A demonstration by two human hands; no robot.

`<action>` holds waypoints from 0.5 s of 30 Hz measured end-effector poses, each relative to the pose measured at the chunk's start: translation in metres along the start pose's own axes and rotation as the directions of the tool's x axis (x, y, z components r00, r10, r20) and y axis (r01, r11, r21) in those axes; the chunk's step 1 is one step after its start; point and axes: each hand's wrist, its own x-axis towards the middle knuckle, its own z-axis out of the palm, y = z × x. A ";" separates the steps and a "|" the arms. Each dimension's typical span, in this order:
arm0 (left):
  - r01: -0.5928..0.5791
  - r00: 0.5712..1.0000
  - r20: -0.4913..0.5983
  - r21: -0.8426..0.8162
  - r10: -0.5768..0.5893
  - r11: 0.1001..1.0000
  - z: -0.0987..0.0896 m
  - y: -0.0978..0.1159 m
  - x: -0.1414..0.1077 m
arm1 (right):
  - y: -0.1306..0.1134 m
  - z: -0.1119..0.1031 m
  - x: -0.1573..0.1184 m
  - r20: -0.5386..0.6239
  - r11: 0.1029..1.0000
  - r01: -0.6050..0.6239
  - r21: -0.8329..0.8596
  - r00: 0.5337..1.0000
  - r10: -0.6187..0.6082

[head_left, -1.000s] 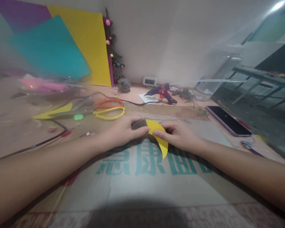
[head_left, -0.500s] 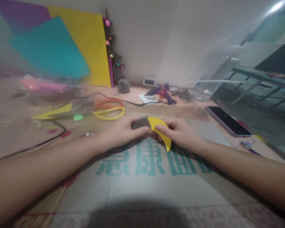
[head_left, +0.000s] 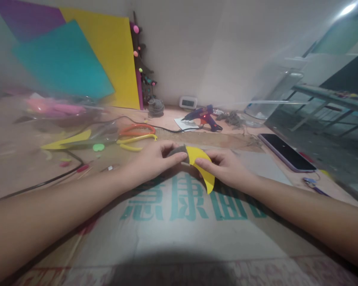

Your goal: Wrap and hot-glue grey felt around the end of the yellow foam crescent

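Fingers [head_left: 176, 158] between scissors [head_left: 137, 138] and phone [head_left: 286, 152]

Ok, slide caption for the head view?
Left hand holding the grey part, right hand the yellow crescent, glue gun beyond.

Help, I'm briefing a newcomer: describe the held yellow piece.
Find the big green characters on the work surface. At their far edge, the right hand holds the yellow piece. It tapers to a curved point, bright against the dark grey piece beside it.
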 end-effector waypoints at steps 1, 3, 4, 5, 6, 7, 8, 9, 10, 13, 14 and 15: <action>0.004 1.000 -0.009 -0.003 -0.005 1.000 0.000 0.000 0.000 | 0.001 0.001 0.000 -0.007 1.000 0.018 -0.016 1.000 -0.019; 0.007 1.000 -0.030 -0.009 -0.008 1.000 0.001 -0.001 -0.001 | 0.004 0.002 0.001 -0.023 0.997 0.050 -0.054 0.998 -0.052; 0.004 0.999 -0.046 -0.007 -0.004 1.000 0.001 -0.001 -0.001 | 0.005 0.003 0.001 -0.027 0.996 0.060 -0.073 0.998 -0.062; -0.003 0.998 -0.061 0.002 0.003 1.000 0.002 -0.001 -0.001 | 0.006 0.003 0.001 -0.026 0.994 0.065 -0.087 0.997 -0.068; -0.012 0.997 -0.073 0.016 0.013 1.000 0.002 -0.001 -0.002 | 0.006 0.004 0.001 -0.024 0.993 0.068 -0.096 0.997 -0.071; -0.022 0.996 -0.081 0.034 0.024 0.999 0.003 0.000 -0.002 | 0.006 0.004 0.001 -0.020 0.992 0.070 -0.101 0.997 -0.072; -0.033 0.996 -0.085 0.051 0.037 0.998 0.003 0.000 -0.003 | 0.006 0.004 0.001 -0.014 0.992 0.074 -0.103 0.997 -0.076; -0.043 0.995 -0.085 0.067 0.049 0.997 0.003 0.000 -0.003 | 0.005 0.005 0.001 -0.008 0.991 0.082 -0.104 0.997 -0.083; -0.053 0.995 -0.083 0.080 0.060 0.995 0.003 0.001 -0.004 | 0.005 0.005 0.001 -0.002 0.990 0.090 -0.105 0.996 -0.090; -0.077 0.993 -0.080 0.110 0.086 0.991 0.002 0.001 -0.004 | 0.005 0.004 0.001 0.012 0.988 0.100 -0.119 0.995 -0.099; -0.081 0.993 -0.076 0.114 0.090 0.990 0.002 0.001 -0.004 | 0.004 0.004 0.000 0.009 0.988 0.095 -0.122 0.995 -0.095; -0.083 0.994 -0.067 0.112 0.091 0.990 0.001 0.001 -0.003 | 0.004 0.004 0.000 0.000 0.989 0.086 -0.121 0.996 -0.087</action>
